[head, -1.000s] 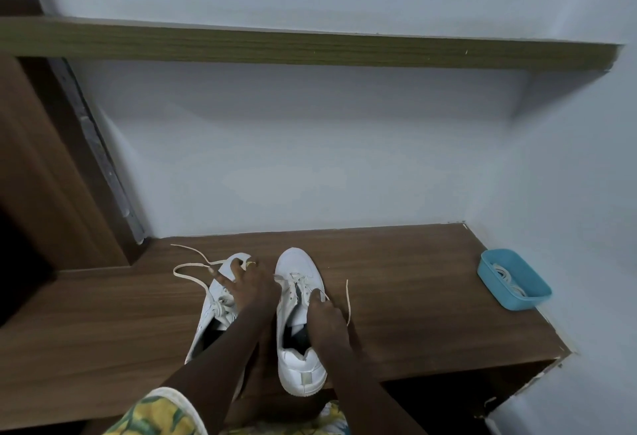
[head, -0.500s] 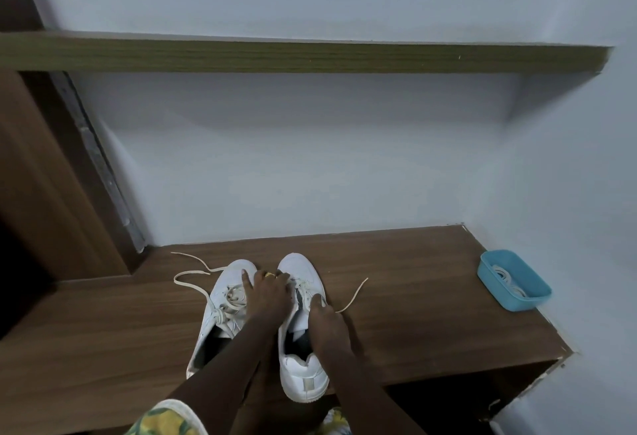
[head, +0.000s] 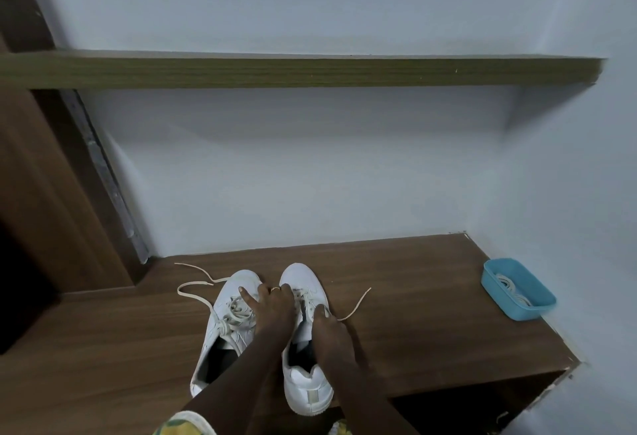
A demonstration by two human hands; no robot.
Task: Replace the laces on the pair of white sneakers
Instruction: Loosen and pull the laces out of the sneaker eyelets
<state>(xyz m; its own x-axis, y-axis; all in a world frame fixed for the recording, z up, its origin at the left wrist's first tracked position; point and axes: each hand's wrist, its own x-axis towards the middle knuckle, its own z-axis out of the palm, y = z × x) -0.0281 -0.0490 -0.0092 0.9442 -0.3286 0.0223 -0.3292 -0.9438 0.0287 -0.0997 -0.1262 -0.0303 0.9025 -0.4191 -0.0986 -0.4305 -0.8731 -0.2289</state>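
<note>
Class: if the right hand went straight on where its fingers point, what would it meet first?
Probably the right sneaker's laced front, just ahead of the right hand; depth is unclear.

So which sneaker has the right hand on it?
The right sneaker: the right hand grips its lace by the eyelets. The left sneaker sits beyond the left hand.

Wooden bench (head: 431,331): left sneaker (head: 248,279), right sneaker (head: 298,274) side by side; lace end (head: 356,303); blue tray (head: 532,311) far right.
</note>
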